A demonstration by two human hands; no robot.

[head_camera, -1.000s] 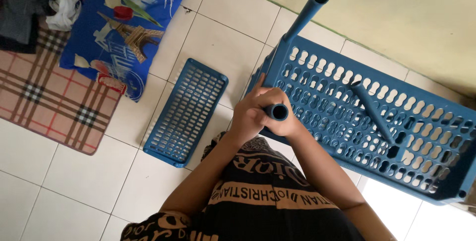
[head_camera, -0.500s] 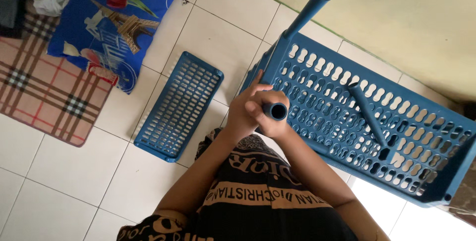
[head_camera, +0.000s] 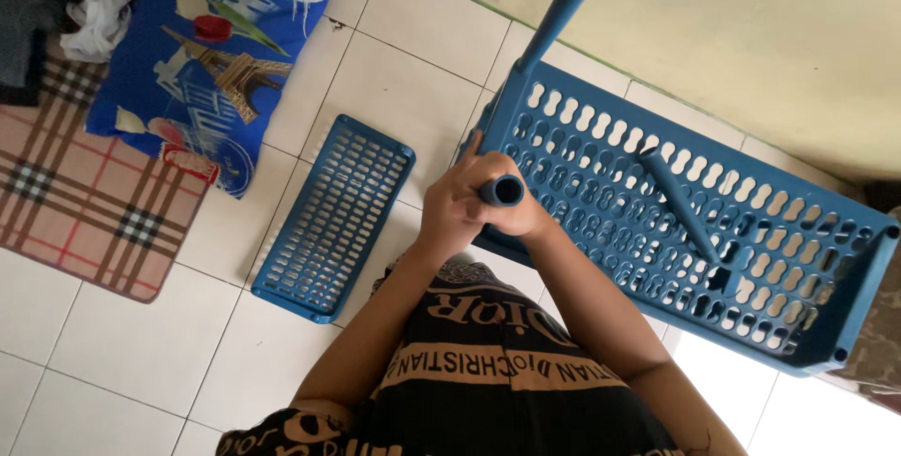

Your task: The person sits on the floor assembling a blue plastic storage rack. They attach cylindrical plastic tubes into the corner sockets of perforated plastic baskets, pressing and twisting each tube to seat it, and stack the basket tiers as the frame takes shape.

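Both hands [head_camera: 469,207] gripping blue tube [head_camera: 502,191], perforated shelf [head_camera: 694,221] behind, possibly attached

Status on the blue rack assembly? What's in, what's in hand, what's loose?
Done: one blue tube stands in a corner of the big perforated shelf. In hand: left hand and right hand both grip a second tube at the shelf's near corner. Left: a loose tube lies on the shelf, and a smaller perforated panel lies flat on the tiled floor, unattached.
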